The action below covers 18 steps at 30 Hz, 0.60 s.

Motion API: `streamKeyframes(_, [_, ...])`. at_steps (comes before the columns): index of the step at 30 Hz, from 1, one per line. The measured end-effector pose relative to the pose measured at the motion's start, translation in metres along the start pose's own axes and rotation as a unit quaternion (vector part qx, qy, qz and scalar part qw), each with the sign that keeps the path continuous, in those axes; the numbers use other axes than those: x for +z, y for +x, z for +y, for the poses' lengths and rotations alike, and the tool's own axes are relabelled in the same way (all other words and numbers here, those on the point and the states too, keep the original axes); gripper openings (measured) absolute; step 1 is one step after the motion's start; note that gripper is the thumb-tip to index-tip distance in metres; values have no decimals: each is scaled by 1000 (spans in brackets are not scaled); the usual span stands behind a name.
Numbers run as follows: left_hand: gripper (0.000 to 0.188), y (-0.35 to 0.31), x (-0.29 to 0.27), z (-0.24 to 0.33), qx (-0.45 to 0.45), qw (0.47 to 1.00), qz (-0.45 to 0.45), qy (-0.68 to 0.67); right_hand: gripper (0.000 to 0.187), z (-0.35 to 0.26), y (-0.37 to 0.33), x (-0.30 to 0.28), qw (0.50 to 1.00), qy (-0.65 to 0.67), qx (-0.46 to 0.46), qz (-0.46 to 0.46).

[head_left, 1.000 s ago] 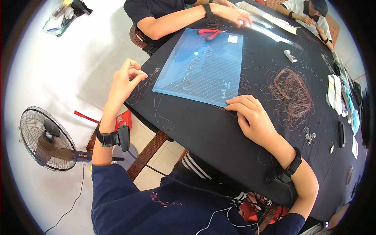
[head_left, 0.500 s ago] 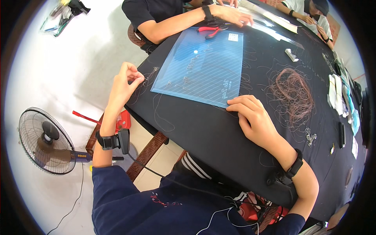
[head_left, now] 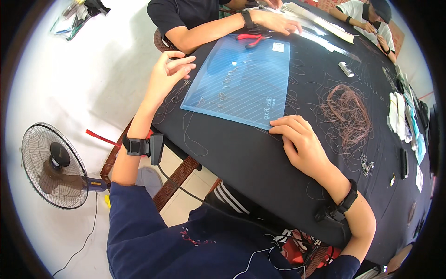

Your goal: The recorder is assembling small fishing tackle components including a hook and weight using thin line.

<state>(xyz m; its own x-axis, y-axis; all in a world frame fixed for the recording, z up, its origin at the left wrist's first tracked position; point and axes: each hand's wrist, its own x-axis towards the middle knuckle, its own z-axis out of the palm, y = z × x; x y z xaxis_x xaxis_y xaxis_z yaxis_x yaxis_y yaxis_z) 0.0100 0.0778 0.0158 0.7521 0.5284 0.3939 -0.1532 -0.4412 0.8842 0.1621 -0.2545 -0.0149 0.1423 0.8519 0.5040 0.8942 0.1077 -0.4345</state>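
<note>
My left hand [head_left: 171, 74] is raised over the table's left edge, fingers loosely curled and apart, with nothing visible in them. Below it, a small tangle of fine threads [head_left: 179, 94] lies by the edge. My right hand [head_left: 299, 139] rests on the table, its fingertips touching the near right corner of a blue translucent file bag [head_left: 260, 88]. Its fingers lie side by side and the thumb stands apart. On the bag are a row of small thin pieces [head_left: 226, 81], too fine to name, and fine lines across it. Red-handled pliers [head_left: 253, 40] lie on its far edge.
A bundle of brownish thread [head_left: 348, 114] lies right of the bag, with small metal pieces [head_left: 366, 165] nearer me. A co-worker's hand [head_left: 281, 23] is at the far side; another person [head_left: 369, 30] sits far right. A fan [head_left: 55, 165] stands on the left.
My left hand has moved up and to the right, away from the threads at the table edge, and its pinched fingers have parted. My right hand has stayed at the bag's corner.
</note>
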Motion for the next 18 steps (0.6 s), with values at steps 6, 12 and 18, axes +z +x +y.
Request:
streamKeyframes(6, [19,-18,-16,9,-24,976,-38,214,23,2,-1,0,1000,0,-2,6])
streamKeyframes(12, [8,-56,-21,19,-23,833,-26,553,23,2,0,-1,1000,-5,0,1])
streamKeyframes(18, [10,-56,-34,3,-55,838,4,544,23,2,-1,1,1000,-7,0,1])
